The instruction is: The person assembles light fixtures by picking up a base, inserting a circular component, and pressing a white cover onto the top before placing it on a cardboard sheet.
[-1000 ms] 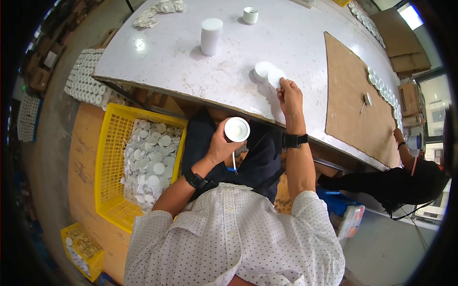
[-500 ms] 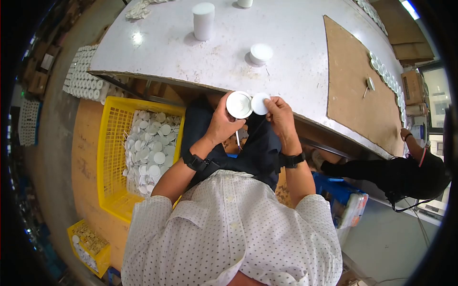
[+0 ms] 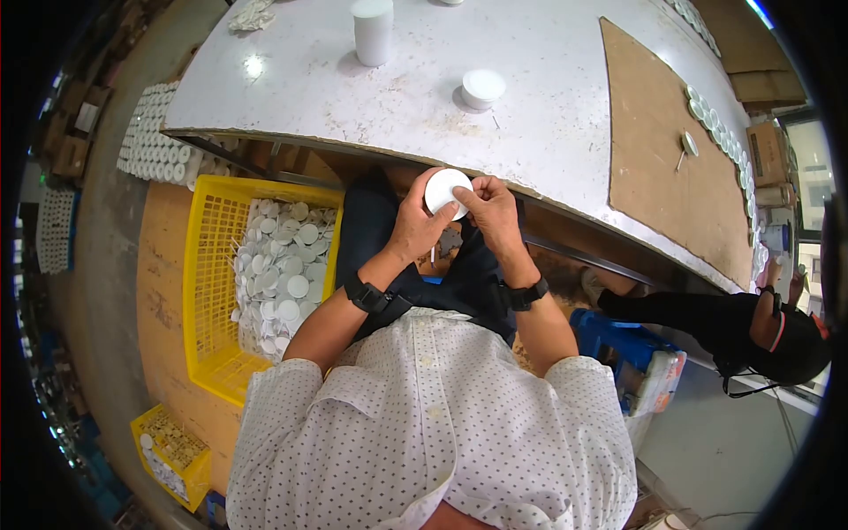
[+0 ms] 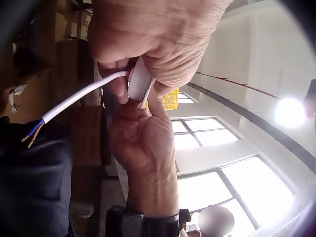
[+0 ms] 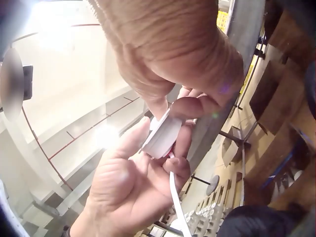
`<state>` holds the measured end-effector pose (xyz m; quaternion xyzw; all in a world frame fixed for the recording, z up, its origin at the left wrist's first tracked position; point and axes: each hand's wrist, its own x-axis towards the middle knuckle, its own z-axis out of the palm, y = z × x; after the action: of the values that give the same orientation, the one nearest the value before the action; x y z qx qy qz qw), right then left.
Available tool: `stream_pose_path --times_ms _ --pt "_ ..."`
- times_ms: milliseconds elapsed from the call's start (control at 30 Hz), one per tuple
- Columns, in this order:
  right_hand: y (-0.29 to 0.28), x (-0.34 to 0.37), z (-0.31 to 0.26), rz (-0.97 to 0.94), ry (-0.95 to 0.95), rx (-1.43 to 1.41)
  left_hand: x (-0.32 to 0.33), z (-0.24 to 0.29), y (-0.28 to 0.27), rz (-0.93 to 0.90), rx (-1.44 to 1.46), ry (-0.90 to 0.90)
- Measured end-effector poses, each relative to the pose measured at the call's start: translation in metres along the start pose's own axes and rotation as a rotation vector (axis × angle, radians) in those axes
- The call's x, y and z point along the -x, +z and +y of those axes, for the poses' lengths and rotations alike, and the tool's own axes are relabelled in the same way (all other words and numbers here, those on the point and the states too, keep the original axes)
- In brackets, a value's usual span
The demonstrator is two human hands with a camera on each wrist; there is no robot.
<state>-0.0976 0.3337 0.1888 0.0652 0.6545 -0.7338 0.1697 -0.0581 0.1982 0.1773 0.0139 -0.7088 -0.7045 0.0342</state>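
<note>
In the head view a round white disc [image 3: 448, 194] lies over the housing held above the lap. My left hand [image 3: 413, 228] grips the housing from the left, its thumb at the rim. With thumb on the disc's face and fingers at the edge, my right hand [image 3: 496, 216] pinches it from the right. The left wrist view shows the white housing [image 4: 139, 81] side-on between both hands, and a white cable [image 4: 81, 93] with blue and brown wire ends. The right wrist view shows the thin disc along the edge of the housing [image 5: 165, 137].
On the white table [image 3: 291, 97] stand a stack of discs [image 3: 374, 35] and a round white piece [image 3: 483, 88]. A yellow basket [image 3: 203, 291] of white discs is at the left. Another person [image 3: 751, 331] sits at the right by a brown board [image 3: 662, 150].
My right hand has brought the disc from the table to the housing and laid it over the open face. My left hand has risen slightly with the housing.
</note>
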Motion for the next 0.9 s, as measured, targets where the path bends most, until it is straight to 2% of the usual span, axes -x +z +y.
stream_pose_path --times_ms 100,200,400,500,733,800,833,867,900 --pt "0.003 0.000 -0.001 0.008 -0.006 0.014 0.000 -0.005 -0.001 0.017 -0.060 0.091" --pt "0.002 0.000 0.000 -0.017 0.000 -0.012 0.000 -0.002 -0.001 0.012 -0.098 0.104" --pt "0.004 -0.001 0.004 -0.031 0.040 -0.042 0.002 -0.003 -0.001 0.006 0.024 -0.002" --pt "0.002 -0.002 0.011 -0.043 0.033 -0.049 0.002 -0.005 -0.001 0.025 -0.040 0.068" --pt "-0.001 -0.004 0.020 -0.032 0.032 -0.017 0.002 -0.006 0.000 0.016 -0.127 0.069" --pt "-0.005 -0.002 0.012 0.003 0.039 0.068 0.000 -0.007 0.001 0.067 -0.027 -0.012" --pt "-0.015 -0.003 0.003 -0.068 0.019 0.037 -0.002 -0.008 -0.003 0.089 0.023 -0.068" --pt "-0.021 0.002 -0.021 -0.033 0.027 0.106 -0.002 -0.010 -0.013 0.113 0.069 -0.129" --pt "-0.038 -0.003 -0.027 0.045 -0.055 0.153 -0.002 -0.015 -0.024 0.155 0.141 -0.154"
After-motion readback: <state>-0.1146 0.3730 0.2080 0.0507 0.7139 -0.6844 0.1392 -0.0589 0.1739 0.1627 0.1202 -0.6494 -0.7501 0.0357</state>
